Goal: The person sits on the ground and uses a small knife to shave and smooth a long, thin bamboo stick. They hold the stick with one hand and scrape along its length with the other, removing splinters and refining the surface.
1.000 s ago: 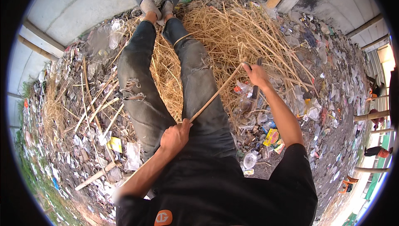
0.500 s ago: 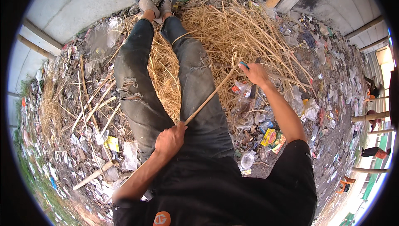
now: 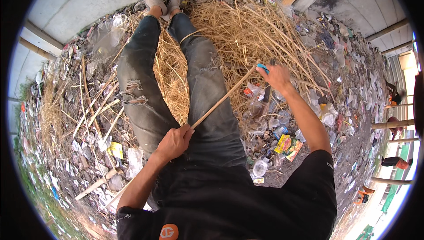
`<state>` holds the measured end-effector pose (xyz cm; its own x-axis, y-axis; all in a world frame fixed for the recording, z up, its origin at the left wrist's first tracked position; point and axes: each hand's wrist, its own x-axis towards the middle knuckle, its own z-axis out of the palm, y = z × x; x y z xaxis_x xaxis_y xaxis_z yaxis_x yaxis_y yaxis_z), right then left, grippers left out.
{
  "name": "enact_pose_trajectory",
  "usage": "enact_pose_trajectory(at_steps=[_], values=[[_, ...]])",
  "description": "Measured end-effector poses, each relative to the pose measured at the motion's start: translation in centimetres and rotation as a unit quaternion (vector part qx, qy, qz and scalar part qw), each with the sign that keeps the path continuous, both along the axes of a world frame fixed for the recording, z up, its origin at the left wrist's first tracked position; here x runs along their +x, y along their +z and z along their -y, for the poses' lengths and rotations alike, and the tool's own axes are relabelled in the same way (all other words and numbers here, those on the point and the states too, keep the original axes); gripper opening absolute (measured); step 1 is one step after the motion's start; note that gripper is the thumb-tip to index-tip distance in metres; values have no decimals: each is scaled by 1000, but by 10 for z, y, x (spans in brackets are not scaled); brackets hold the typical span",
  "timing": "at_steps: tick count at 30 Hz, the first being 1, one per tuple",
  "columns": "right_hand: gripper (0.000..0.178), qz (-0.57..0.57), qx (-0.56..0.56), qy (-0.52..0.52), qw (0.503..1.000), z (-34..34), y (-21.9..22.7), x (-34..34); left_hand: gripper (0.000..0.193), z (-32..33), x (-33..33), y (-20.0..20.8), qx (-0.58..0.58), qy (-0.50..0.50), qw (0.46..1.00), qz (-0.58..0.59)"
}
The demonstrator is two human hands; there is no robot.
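Observation:
A thin, pale bamboo-like stick (image 3: pixel 224 98) slants across my thighs. My left hand (image 3: pixel 175 142) is closed around its lower end, above my lap. Beyond my right knee, my right hand (image 3: pixel 278 77) is closed at the stick's far end. A teal piece (image 3: pixel 263 68) shows at its fingers, against the stick. A dark, narrow tool, knife-like in shape (image 3: pixel 267 93), shows above and below that hand; my fingers hide its middle. Dry straw (image 3: pixel 240 32) lies between my legs and in a heap beyond the right hand.
Plastic litter (image 3: pixel 260 121) and a yellow packet (image 3: pixel 283 144) lie right of my thigh. Split strips (image 3: pixel 93 112) and a thicker stick (image 3: pixel 96 185) are on the left ground. A grey wall (image 3: pixel 88 1) stands past my feet. A person (image 3: pixel 397 162) is far right.
My right hand has shifted slightly right, and more of the teal piece shows. My left hand has moved a little up and left, with the stick still in it. The view has shifted slightly.

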<state>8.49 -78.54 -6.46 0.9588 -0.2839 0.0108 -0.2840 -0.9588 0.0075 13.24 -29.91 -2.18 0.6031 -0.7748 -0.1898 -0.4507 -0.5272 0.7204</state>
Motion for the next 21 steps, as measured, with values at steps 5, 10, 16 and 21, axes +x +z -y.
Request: enact_pose_trajectory(at_steps=[5, 10, 16, 21], values=[[68, -5, -22, 33, 999, 6, 1, -9, 24, -2, 18, 5, -42, -23, 993, -108], [64, -22, -86, 73, 993, 9, -1, -18, 26, -2, 33, 10, 1, -47, 986, -160], [59, -65, 45, 94, 992, 16, 16, -9, 25, -5, 45, 19, -13, -64, 990, -121], [54, 26, 221, -36, 974, 20, 26, -21, 24, -9, 36, 36, 22, -46, 997, -64]])
